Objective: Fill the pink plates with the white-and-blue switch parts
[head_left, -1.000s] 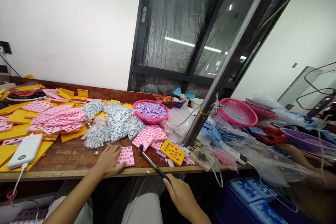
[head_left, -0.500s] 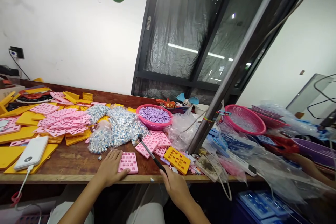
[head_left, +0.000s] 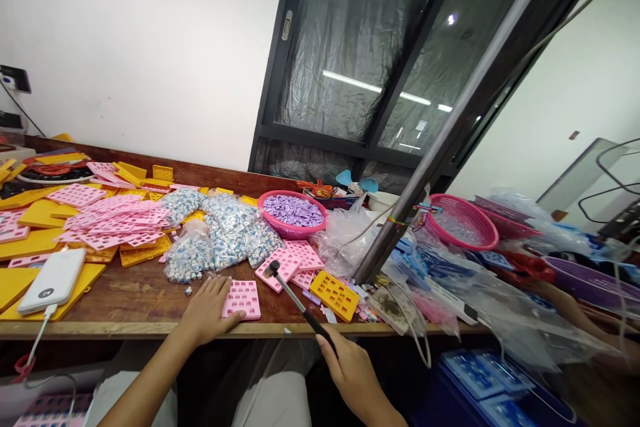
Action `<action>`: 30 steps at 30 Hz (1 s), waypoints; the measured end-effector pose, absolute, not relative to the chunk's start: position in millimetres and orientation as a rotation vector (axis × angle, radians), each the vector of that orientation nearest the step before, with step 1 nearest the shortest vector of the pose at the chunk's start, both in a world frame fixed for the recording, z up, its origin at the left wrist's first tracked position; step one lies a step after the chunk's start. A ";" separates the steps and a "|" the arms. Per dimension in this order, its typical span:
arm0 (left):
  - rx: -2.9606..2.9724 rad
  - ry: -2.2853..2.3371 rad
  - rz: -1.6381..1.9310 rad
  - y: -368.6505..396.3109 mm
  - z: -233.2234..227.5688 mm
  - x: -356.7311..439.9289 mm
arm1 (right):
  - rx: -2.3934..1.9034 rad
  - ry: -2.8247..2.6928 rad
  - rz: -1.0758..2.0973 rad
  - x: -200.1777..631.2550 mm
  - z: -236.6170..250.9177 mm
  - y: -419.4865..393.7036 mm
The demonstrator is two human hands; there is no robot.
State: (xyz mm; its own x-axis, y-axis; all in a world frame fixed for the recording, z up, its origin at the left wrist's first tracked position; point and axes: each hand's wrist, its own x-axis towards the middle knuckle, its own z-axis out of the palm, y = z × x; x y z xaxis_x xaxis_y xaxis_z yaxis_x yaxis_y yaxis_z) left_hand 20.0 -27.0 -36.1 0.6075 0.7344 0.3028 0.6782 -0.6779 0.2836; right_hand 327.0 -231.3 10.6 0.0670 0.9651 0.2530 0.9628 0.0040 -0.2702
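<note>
Small assembly workshop: wooden bench point(head_left: 145, 297) heaped with pink trays point(head_left: 113, 223), yellow trays point(head_left: 35, 243), bagged parts point(head_left: 220, 233).

- The left hand point(head_left: 207, 310) lies flat on the wooden tabletop point(head_left: 140, 300), fingers touching a pink tray point(head_left: 242, 299).
- The right hand point(head_left: 353, 373) grips a small hammer point(head_left: 295, 300), its head raised above pink trays.
- Behind stands a pink basket point(head_left: 293, 212) of purple pieces.

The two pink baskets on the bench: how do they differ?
The near pink basket sits mid-bench beside the bags of small parts and is heaped with small purple pieces. The far pink basket lies right of the slanted metal pole, tilts toward the camera and holds what look like clear or pale bits. Both are round, pink and plastic.
</note>
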 end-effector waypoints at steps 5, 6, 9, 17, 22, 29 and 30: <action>2.685 1.202 0.569 -26.4 -34.2 20.9 | -2.008 -1.933 0.057 327.3 15.4 -246.1; 2.680 1.210 0.565 -25.6 -34.3 21.0 | -1.972 -1.904 0.063 328.0 16.6 -249.8; 2.661 1.231 0.556 -22.2 -35.6 21.0 | -1.847 -1.813 0.079 329.6 16.6 -260.8; 2.609 1.241 0.528 -21.6 -33.1 23.7 | -1.885 -1.907 0.008 329.7 -2.1 -273.2; 2.545 1.253 0.519 -9.6 -18.8 21.0 | -1.916 -1.870 0.067 323.7 3.9 -267.6; 2.387 1.394 0.538 14.0 -7.9 15.1 | -1.693 -1.891 0.040 301.2 5.3 -248.2; 2.384 1.401 0.544 13.5 -8.3 15.1 | -1.701 -1.941 0.030 298.7 3.4 -246.1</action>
State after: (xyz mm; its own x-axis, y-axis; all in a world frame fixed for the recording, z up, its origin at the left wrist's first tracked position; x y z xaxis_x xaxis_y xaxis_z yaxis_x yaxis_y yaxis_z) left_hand 15.1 13.5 -8.3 0.4461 0.8805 0.1604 0.7579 -0.4670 0.4555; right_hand 298.7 -246.1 3.4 -0.0449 0.9218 0.3850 0.9093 0.1974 -0.3665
